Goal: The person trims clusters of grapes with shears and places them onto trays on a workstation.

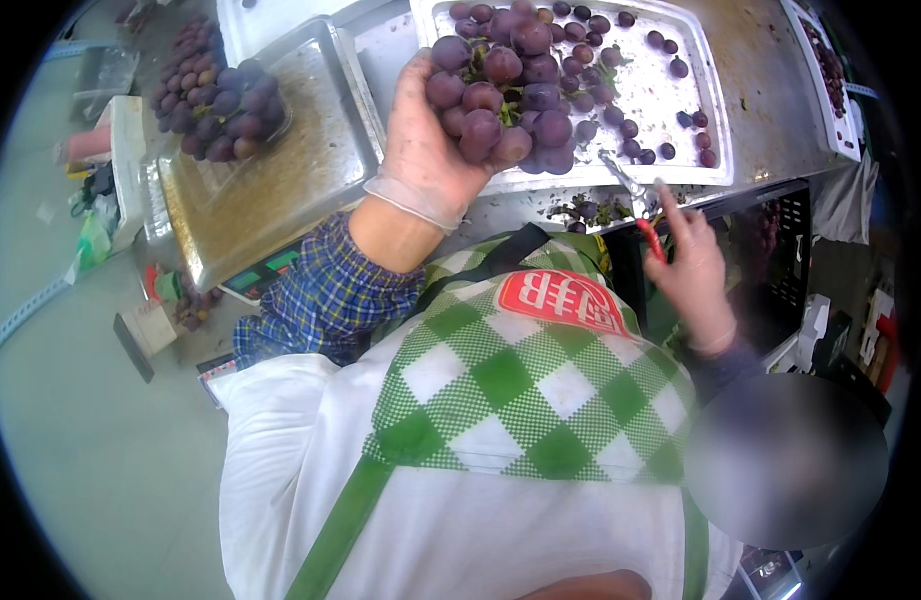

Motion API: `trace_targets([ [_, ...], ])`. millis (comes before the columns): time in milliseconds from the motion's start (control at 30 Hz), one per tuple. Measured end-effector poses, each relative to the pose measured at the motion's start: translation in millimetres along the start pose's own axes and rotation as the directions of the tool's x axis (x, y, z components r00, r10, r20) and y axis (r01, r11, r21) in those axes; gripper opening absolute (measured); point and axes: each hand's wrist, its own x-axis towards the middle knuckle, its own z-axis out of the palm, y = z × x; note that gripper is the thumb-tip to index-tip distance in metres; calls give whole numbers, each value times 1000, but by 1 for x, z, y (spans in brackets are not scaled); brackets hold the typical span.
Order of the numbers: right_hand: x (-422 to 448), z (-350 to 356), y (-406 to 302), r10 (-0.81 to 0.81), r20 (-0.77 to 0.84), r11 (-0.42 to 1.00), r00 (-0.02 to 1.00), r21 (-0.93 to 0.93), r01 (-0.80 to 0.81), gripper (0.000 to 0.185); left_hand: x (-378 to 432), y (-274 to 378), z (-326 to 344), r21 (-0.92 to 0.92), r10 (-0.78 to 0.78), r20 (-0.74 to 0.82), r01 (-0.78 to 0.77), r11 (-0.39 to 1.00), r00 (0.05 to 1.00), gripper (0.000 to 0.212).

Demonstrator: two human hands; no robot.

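My left hand (434,165), in a thin clear glove, is shut around a bunch of purple grapes (502,94). The bunch hangs above the left part of a white foam tray (704,161), where many loose grapes lie. Lower right of the bunch, my right hand (697,274) grips small snips with red handles (652,238). Their metal blades point up and left over the tray's near rim, apart from the grapes. Below that rim, stem scraps and a few grapes (595,211) rest on the metal table.
At left a metal tray (280,161) sits above a scale with a green display (258,277). More grape bunches (224,109) stand on its far left corner. To the right are a black crate (794,251) and another foam tray of grapes (843,131).
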Motion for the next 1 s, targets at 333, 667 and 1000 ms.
trace_targets([
  [333, -46, -33, -8, 103, 128, 994, 986, -47, -98, 75, 7, -10, -2, -12, 6, 61, -6, 1000, 998, 34],
  [667, -31, -11, -9, 100, -64, 826, 993, 562, -47, 80, 10, -9, 10, -94, -55, 47, 60, 994, 997, 33],
  [1000, -41, 0, -28, 235, 179, 935, 955, 227, -272, 80, 3, -14, 4, -26, 5, 69, -3, 1000, 998, 40],
])
